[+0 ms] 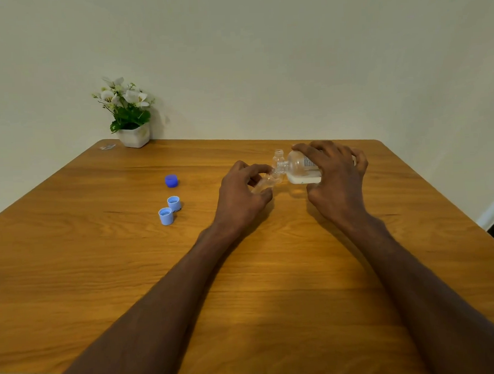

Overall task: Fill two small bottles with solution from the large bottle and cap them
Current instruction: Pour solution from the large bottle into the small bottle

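My right hand [335, 176] grips the large clear bottle [300, 169], tipped on its side with its open neck pointing left and whitish solution pooled along its lower side. My left hand [242, 192] holds a small clear bottle [265, 183], tilted, its mouth against the large bottle's neck. A second small clear bottle [278, 156] stands upright and uncapped just behind the neck. On the table to the left lie a dark blue cap [171, 181] and two light blue caps [174, 203] [165, 216], their open sides up.
The wooden table [129, 264] meets a plain wall at its far edge. A white pot of artificial flowers [132, 118] stands at the far left corner, with a small clear scrap [107, 147] beside it.
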### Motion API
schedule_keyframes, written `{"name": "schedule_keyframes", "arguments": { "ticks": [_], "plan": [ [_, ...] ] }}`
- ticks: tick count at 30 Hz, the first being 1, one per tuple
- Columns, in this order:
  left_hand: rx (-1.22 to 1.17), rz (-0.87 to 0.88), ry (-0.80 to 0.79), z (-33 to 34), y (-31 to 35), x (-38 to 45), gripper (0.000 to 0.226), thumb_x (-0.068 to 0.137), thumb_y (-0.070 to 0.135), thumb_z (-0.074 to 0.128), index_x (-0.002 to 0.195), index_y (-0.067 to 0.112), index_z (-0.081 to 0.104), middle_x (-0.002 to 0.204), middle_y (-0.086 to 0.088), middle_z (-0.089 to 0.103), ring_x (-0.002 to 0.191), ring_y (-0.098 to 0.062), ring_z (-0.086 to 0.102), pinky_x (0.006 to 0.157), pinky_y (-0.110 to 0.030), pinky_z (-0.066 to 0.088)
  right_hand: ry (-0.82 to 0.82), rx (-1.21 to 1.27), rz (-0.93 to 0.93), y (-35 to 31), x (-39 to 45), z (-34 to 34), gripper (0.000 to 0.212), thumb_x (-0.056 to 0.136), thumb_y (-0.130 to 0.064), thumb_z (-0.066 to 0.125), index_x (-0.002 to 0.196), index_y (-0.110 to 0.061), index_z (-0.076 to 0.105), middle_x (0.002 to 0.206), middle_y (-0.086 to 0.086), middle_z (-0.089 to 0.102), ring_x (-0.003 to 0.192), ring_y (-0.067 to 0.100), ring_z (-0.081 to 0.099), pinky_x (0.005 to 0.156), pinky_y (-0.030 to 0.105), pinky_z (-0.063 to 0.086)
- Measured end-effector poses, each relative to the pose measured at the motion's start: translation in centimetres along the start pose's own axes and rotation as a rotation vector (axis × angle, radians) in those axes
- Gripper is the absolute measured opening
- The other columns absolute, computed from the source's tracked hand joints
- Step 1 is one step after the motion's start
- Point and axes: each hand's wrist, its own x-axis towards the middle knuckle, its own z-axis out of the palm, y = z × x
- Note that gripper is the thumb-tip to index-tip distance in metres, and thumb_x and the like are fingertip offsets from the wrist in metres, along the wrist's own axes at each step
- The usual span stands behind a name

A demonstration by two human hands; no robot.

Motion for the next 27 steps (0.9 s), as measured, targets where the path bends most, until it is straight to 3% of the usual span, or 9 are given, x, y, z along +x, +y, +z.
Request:
{"name": "schedule_keyframes", "arguments": {
  "ticks": [9,16,27],
  "plan": [
    [-0.022,0.002,0.006,0.07,-0.03,-0.02,0.047,0.078,0.018,0.082,0.124,0.024,0.073,0.103,0.004,0.059,0.092,-0.006,0.062,0.077,-0.027,0.057,0.019,0.010,-0.005,0.07,-0.04,0.13,0.090,0.064,-0.004,0.080,0.143,-0.040,0.055,0.142,-0.005,0.055,0.136,0.021,0.045,0.113,0.045,0.019],
    [-0.028,-0.007,0.001,0.04,0.04,-0.04,0.047,0.079,0.017,0.082,0.125,0.024,0.072,0.104,0.005,0.058,0.093,-0.006,0.062,0.075,-0.020,0.053,0.024,0.010,-0.008,0.18,0.00,0.15,0.089,0.065,-0.005,0.080,0.143,-0.040,0.055,0.142,-0.006,0.055,0.135,0.021,0.045,0.113,0.045,0.019],
    [-0.018,-0.013,-0.003,-0.09,0.28,-0.13,0.048,0.081,0.017,0.082,0.127,0.024,0.071,0.106,0.004,0.058,0.094,-0.006,0.062,0.077,-0.022,0.054,0.014,0.008,0.000,0.25,0.02,0.32,0.092,0.063,-0.005,0.082,0.144,-0.040,0.054,0.143,-0.006,0.055,0.137,0.020,0.043,0.113,0.045,0.019]
  ]
}}
